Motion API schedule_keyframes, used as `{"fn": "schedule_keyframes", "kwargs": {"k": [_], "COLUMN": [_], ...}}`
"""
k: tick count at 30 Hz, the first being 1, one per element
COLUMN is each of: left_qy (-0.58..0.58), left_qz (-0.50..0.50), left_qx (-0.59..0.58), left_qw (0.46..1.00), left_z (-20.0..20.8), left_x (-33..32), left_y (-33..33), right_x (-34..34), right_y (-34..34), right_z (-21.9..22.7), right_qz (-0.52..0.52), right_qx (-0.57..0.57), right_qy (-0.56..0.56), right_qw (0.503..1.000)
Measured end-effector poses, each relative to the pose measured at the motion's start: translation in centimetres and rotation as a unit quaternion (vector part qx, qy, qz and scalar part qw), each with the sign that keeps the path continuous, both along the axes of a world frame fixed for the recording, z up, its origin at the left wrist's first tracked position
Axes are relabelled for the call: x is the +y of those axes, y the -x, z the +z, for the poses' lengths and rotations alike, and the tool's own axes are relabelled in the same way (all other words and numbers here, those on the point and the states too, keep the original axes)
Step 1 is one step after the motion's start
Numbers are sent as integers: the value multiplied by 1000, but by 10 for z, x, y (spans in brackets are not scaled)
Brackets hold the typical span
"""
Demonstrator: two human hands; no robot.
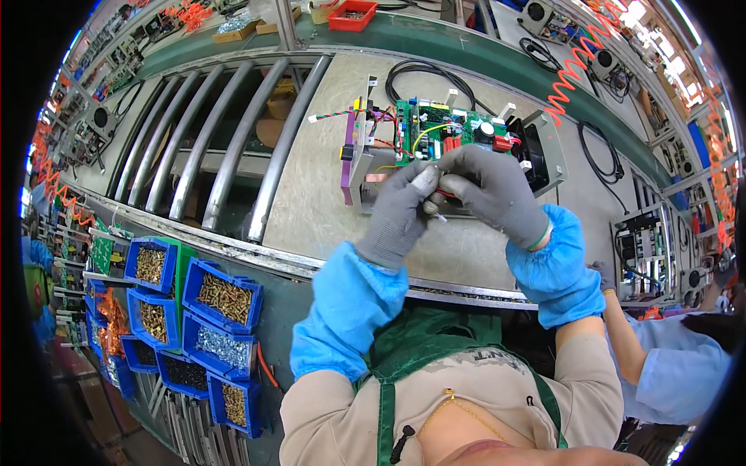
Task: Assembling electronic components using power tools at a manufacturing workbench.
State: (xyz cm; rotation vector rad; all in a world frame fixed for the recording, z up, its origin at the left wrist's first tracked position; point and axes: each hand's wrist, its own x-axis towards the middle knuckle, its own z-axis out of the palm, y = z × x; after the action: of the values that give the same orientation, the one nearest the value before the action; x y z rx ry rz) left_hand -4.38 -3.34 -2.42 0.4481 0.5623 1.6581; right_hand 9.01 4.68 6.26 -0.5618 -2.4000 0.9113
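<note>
Both my hands wear grey gloves and meet at the near side of an open machine chassis [355, 177]. My left hand [398, 211] is closed, its thumb and fingertips pinching a thin red wire [444, 193]. A small white connector [441, 218] pokes out below those fingertips. My right hand [493, 190] is closed too, fingers bent over the same wire and its fingertips next to the left thumb. Behind the hands, a green circuit board [435, 120] with several coloured leads sits in the chassis. A black fan [530, 151] is at its right end, a purple panel [347, 147] at its left.
Metal rollers [229, 144] lie left of the worktable [311, 194]. Blue bins [225, 299] of screws and small fittings stand at lower left. A black cable [412, 68] loops behind the chassis, and a coiled red hose [571, 70] hangs beyond. A co-worker's arm [622, 334] is at right.
</note>
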Motion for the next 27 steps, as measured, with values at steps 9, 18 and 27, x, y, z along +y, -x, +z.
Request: {"fn": "schedule_keyframes", "kwargs": {"k": [9,18,27], "left_qy": [115,75,79], "left_qz": [141,105,65], "left_qx": [222,138,113], "left_qw": [958,982,988], "left_z": [-13,-10,-11], "left_x": [-12,2,4], "left_y": [0,-2,0], "right_x": [41,27,29], "right_y": [19,56,51], "right_z": [34,50,42], "right_qz": [-71,-24,-69], "right_qx": [-143,-308,-261], "right_qy": [-50,-311,-231], "right_qw": [986,899,935]}}
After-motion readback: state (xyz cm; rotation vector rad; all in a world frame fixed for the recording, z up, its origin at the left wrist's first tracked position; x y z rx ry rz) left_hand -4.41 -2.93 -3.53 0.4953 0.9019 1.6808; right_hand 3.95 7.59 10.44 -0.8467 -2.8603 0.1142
